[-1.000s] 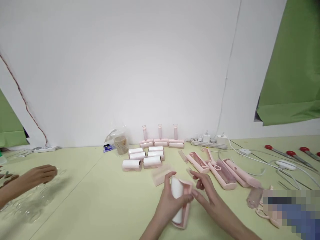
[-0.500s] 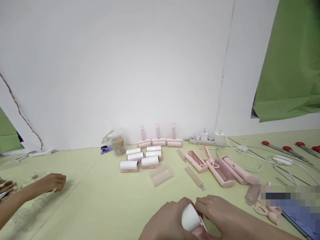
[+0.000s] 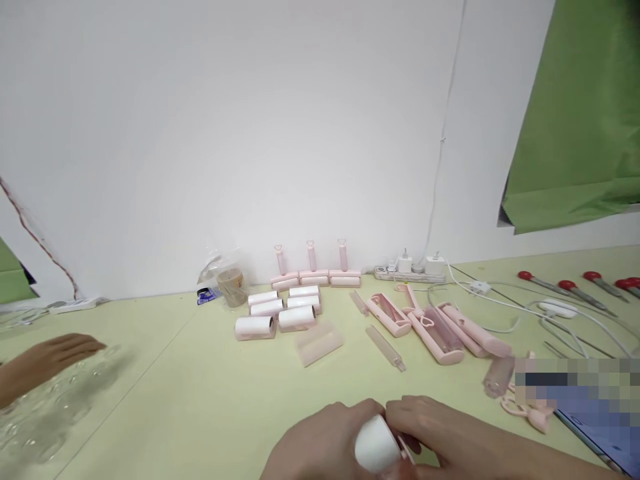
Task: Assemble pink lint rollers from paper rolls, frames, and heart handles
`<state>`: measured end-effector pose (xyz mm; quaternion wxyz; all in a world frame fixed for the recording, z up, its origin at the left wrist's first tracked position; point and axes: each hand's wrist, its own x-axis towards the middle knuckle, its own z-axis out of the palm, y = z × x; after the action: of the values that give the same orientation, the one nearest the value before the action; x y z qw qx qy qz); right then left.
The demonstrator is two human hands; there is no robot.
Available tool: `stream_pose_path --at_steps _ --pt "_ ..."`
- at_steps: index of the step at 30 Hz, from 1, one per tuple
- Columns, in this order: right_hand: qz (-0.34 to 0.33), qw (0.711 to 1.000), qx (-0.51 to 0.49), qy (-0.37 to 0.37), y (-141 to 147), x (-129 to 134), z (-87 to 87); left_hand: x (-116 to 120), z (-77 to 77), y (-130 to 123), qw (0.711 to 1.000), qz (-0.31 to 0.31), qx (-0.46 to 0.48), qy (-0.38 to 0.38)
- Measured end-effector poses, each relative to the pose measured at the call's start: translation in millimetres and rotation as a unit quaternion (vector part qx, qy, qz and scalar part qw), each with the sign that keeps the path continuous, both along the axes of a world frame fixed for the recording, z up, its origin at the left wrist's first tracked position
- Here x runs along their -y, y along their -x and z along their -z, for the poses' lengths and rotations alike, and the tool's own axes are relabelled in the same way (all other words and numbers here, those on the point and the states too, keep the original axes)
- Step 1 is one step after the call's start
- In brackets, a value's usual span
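Note:
At the bottom of the view my left hand (image 3: 320, 443) is wrapped round a white roll (image 3: 376, 445). My right hand (image 3: 440, 430) closes on a pink plastic part (image 3: 407, 450) at the roll's right side; its fingertips are partly hidden and meet my left hand. Farther back lie several white rolls (image 3: 254, 327), with a translucent pink sheet (image 3: 319, 343) in front of them. To their right are pink cases (image 3: 389, 315) and a clear pink handle tube (image 3: 386, 348).
Three pink rollers (image 3: 345, 277) stand along the wall beside a power strip (image 3: 413, 275). Tape in a bag (image 3: 233, 287) is at the back. Red-handled tools (image 3: 583, 295), cables and a phone (image 3: 595, 423) lie right. Another person's hand (image 3: 55, 360) rests by clear bubbly plastic (image 3: 60, 407) at left.
The view has shifted slightly. My hands stay together around the roll, which has tilted a little. At left the other person's hand has moved left, and more clear plastic shows.

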<state>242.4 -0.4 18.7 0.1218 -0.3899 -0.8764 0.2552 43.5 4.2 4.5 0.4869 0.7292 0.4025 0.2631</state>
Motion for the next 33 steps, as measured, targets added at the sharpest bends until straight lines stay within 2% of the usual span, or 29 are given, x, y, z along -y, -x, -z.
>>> stream_pose_path --at_steps 5,11,14,16,18,19,21,23,25,27,29,31,33 --pt "0.012 1.000 -0.011 0.004 4 -8 7.6 -12 10.4 6 0.993 0.046 -0.084 -0.071" --pt "0.027 0.997 -0.031 0.060 9 -11 12.2 -10 -4.5 2 0.992 0.064 -0.105 -0.030" --pt "0.069 0.996 -0.019 0.046 -1 -13 13.0 -14 -6.2 5 0.991 0.081 -0.105 -0.033" --pt "0.096 0.993 -0.034 0.066 -10 -16 15.9 -18 -2.9 6 0.993 0.047 -0.097 -0.053" --pt "0.100 0.981 -0.108 0.129 -14 -19 23.8 -23 2.7 0 0.996 -0.021 -0.055 -0.071" --pt "0.092 0.967 -0.167 0.169 -13 -20 30.0 -24 6.3 -5 0.995 -0.058 -0.020 -0.075" --pt "0.074 0.922 -0.302 0.230 -4 -21 45.3 -26 14.6 -19 0.989 -0.116 0.069 -0.066" --pt "0.071 0.874 -0.407 0.254 8 -21 60.2 -27 23.4 -30 0.978 -0.135 0.155 -0.031" --pt "0.087 0.854 -0.450 0.245 15 -22 69.7 -33 30.7 -31 0.968 -0.128 0.216 -0.011" --pt "0.114 0.862 -0.446 0.213 14 -24 71.7 -45 35.3 -20 0.960 -0.161 0.224 -0.049" --pt "0.164 0.879 -0.415 0.168 6 -27 67.2 -63 37.9 0 0.941 -0.262 0.173 -0.124" --pt "0.220 0.896 -0.367 0.117 -5 -29 59.1 -81 40.3 20 0.920 -0.340 0.112 -0.159" --pt "0.255 0.909 -0.320 0.073 -14 -31 50.2 -91 43.0 32 0.929 -0.336 0.082 -0.130"
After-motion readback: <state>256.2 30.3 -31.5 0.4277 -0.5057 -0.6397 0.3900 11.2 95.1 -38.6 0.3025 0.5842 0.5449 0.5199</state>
